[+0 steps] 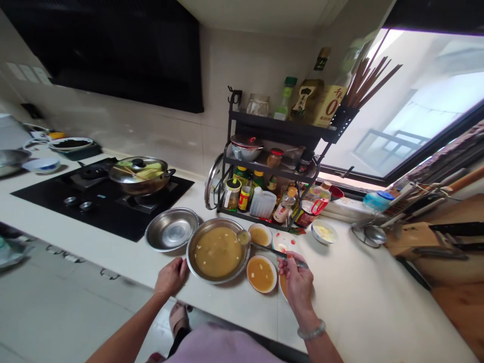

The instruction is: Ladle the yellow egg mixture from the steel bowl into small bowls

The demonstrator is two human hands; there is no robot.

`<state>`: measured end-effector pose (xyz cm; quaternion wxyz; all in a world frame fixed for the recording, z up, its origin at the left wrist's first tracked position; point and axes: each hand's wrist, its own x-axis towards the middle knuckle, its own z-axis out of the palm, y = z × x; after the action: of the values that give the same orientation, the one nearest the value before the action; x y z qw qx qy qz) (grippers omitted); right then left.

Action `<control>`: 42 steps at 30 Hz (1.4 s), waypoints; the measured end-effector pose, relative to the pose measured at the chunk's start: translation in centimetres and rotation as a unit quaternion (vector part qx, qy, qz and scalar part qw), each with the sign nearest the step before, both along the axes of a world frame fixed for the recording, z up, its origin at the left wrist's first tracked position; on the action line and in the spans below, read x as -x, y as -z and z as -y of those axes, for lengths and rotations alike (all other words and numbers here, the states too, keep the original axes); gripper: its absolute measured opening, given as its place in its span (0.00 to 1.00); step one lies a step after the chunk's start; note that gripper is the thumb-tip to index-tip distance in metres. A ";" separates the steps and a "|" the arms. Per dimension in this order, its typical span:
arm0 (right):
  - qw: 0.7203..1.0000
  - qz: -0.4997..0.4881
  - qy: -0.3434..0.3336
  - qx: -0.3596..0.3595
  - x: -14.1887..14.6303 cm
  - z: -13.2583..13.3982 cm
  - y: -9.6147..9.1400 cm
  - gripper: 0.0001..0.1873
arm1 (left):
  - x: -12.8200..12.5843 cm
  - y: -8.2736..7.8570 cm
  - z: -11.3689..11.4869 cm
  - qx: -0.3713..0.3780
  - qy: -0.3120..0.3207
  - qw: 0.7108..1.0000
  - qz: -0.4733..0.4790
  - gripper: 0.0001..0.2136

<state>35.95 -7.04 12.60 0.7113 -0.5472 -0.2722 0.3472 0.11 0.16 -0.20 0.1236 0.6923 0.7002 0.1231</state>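
Observation:
A wide steel bowl point(196, 241) full of yellow-brown soup sits on the white counter in front of me. My left hand point(171, 276) rests against its left rim, fingers curled on the edge. My right hand point(298, 282) is closed round the handle of a metal ladle point(264, 247), whose filled scoop hovers at the big bowl's right rim. Two small white bowls hold soup: one beyond the ladle point(260, 235), one nearer me point(261, 274). A third bowl is partly hidden under my right hand.
An empty steel basin point(172, 229) lies left of the soup bowl. A lidded pan point(140, 175) stands on the black hob. Behind are a black spice rack point(272, 166) with bottles, a small bowl point(324, 231) of yellow food, and a knife block point(416, 241) at right.

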 end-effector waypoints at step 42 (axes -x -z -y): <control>0.997 0.012 -0.060 0.036 1.9 0.6 2.2 0.21 | 0.0 0.0 0.0 0.005 0.002 1.000 0.004 0.18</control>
<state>34.01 -7.60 10.45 0.6658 -0.5590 -0.3002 0.3926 0.06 0.19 -0.19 0.1299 0.6927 0.6988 0.1220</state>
